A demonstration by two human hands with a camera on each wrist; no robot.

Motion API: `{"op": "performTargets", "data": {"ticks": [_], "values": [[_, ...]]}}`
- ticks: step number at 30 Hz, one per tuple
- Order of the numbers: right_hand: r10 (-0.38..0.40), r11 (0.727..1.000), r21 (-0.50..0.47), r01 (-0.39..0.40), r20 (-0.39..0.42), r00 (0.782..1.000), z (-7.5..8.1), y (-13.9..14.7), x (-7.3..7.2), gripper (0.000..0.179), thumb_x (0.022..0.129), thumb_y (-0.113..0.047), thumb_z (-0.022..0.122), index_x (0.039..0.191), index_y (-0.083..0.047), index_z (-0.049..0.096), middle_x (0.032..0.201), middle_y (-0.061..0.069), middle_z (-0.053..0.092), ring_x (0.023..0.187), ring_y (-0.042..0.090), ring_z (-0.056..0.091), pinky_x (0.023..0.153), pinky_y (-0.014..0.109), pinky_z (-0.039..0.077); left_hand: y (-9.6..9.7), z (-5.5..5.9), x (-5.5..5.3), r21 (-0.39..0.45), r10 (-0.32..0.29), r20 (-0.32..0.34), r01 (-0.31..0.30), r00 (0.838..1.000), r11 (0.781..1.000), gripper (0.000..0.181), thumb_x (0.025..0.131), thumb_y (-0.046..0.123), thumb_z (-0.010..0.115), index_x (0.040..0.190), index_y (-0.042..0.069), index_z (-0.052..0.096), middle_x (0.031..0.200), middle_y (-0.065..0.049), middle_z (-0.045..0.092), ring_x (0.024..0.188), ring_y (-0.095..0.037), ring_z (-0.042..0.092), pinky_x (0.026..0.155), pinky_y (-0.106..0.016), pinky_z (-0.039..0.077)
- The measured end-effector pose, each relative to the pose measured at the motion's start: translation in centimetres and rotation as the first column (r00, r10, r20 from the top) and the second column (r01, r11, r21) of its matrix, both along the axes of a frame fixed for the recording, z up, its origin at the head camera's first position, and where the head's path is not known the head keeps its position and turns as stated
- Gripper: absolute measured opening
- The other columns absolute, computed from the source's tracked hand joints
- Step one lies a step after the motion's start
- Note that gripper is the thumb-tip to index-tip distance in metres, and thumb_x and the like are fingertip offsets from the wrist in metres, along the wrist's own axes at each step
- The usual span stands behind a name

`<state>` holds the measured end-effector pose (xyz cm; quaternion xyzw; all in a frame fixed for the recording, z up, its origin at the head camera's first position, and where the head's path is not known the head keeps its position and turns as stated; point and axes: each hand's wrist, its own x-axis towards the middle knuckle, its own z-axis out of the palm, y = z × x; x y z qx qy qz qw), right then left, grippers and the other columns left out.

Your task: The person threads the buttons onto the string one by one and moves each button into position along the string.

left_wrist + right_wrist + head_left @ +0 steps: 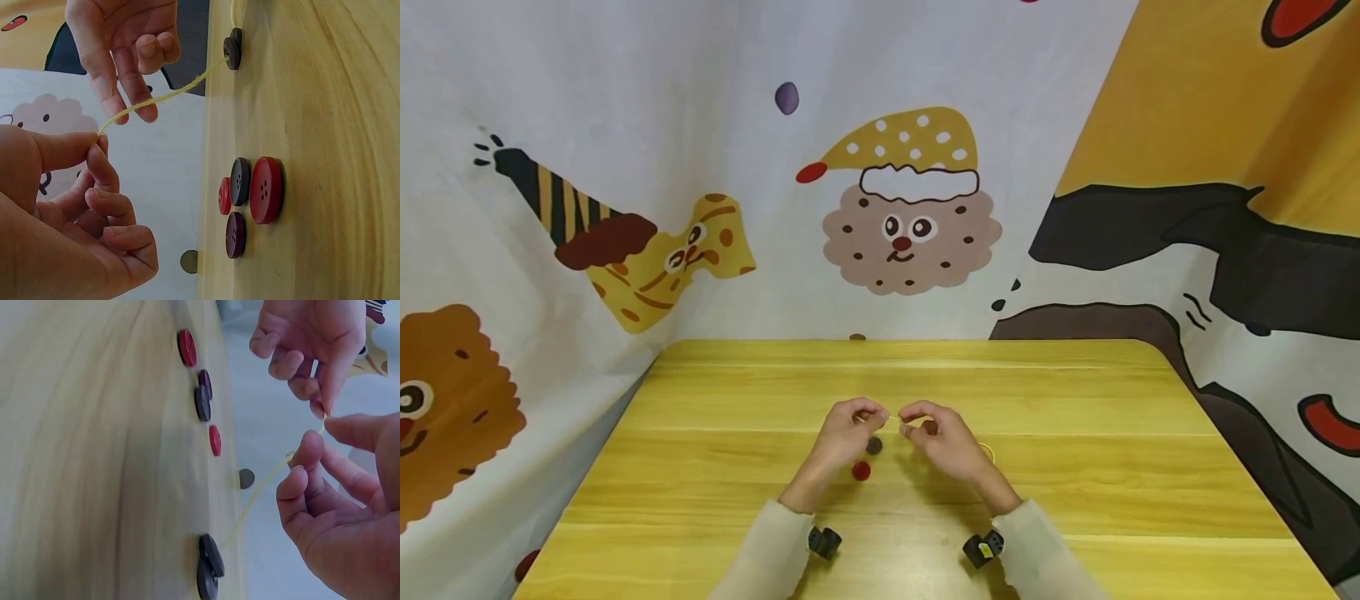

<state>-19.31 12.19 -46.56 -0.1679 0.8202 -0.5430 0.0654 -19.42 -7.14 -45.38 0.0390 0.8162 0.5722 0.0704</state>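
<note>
My left hand (848, 433) pinches a yellow string (162, 99) near its end, between thumb and index finger. My right hand (947, 442) is beside it, thumb and index finger apart, with the string running along the fingertips in the right wrist view. From the hands the string slopes down to two dark buttons (232, 52) that overlap on the table, passing through one. Nearer the left hand lie a large red button (266, 190), a dark grey button (239, 181), a small red button (224, 196) and a maroon button (235, 235).
A loop of yellow string (988, 452) lies on the wooden table (1090, 475) to the right of my right wrist. Behind the table's far edge hangs a white curtain (715, 125) with cartoon prints. Both wrists wear small black cameras (825, 543).
</note>
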Motion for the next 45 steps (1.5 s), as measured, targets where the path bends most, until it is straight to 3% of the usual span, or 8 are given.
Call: {"op": "performTargets", "data": {"ticks": [3,8,15,22,32,39,45], "values": [[-0.026,0.999,-0.036,0.027,0.033,0.999,-0.3,-0.5,0.0,0.023,0.096,-0.006,0.063,0.118,0.001,0.064,0.113,0.020,0.064,0.066,0.027,0.062,0.051,0.024,0.043,-0.1,0.0,0.0,-0.001,0.000,-0.003,0.000,1.000,1.000,0.022,0.098,0.020,0.063,0.103,0.000,0.070,0.089,-0.005,0.061,0.074,-0.017,0.051,0.064,-0.030,0.044],[-0.057,0.998,-0.036,0.059,0.057,0.997,-0.7,-0.9,0.2,0.018,0.096,-0.004,0.063,0.113,0.001,0.066,0.103,0.014,0.066,0.066,0.031,0.062,0.050,0.023,0.044,-0.3,-0.3,0.0,0.000,-0.001,0.003,0.001,1.000,1.000,0.022,0.098,0.019,0.062,0.103,0.000,0.070,0.089,-0.005,0.061,0.075,-0.018,0.050,0.065,-0.031,0.043],[-0.030,0.999,-0.033,0.032,0.061,0.998,-0.7,-1.1,0.3,0.014,0.094,-0.006,0.065,0.106,0.002,0.067,0.091,0.009,0.065,0.069,0.038,0.063,0.054,0.025,0.048,-0.4,-0.4,0.0,-0.026,-0.013,-0.014,0.013,1.000,1.000,0.019,0.097,0.019,0.063,0.100,0.002,0.071,0.088,-0.004,0.061,0.076,-0.017,0.051,0.067,-0.031,0.043],[-0.030,0.999,-0.032,0.032,0.072,0.997,-1.0,-1.3,0.2,0.013,0.094,-0.006,0.066,0.103,0.003,0.067,0.091,0.012,0.067,0.069,0.038,0.063,0.055,0.029,0.050,-0.4,-0.4,0.1,-0.049,-0.021,-0.014,0.020,1.000,0.999,0.019,0.097,0.019,0.063,0.099,0.003,0.072,0.088,-0.004,0.061,0.076,-0.017,0.051,0.064,-0.029,0.043],[-0.036,0.999,-0.018,0.038,0.103,0.994,-1.1,-1.4,0.3,0.012,0.094,-0.006,0.065,0.100,0.003,0.069,0.092,0.019,0.067,0.062,0.030,0.063,0.049,0.022,0.042,-0.6,-0.5,0.2,-0.068,-0.030,0.008,0.030,1.000,0.997,0.019,0.098,0.020,0.063,0.100,0.004,0.072,0.090,-0.004,0.062,0.080,-0.018,0.053,0.067,-0.031,0.044],[-0.029,0.999,-0.015,0.031,0.127,0.992,-1.8,-1.6,0.5,0.010,0.094,-0.004,0.064,0.099,0.004,0.068,0.091,0.021,0.065,0.056,0.015,0.059,0.048,0.022,0.044,-1.1,-0.6,0.5,-0.094,-0.029,0.040,0.033,0.999,0.995,0.021,0.098,0.027,0.063,0.107,0.008,0.068,0.095,-0.008,0.062,0.080,-0.020,0.056,0.063,-0.031,0.045],[-0.026,0.999,-0.021,0.030,0.147,0.989,-2.5,-1.7,0.8,0.008,0.095,-0.004,0.063,0.098,0.002,0.067,0.088,0.019,0.066,0.056,0.015,0.059,0.049,0.024,0.047,-2.2,-1.0,0.9,-0.124,-0.033,0.056,0.040,0.998,0.992,0.016,0.097,0.024,0.064,0.102,0.009,0.067,0.090,-0.008,0.060,0.073,-0.019,0.053,0.061,-0.031,0.042]]}}
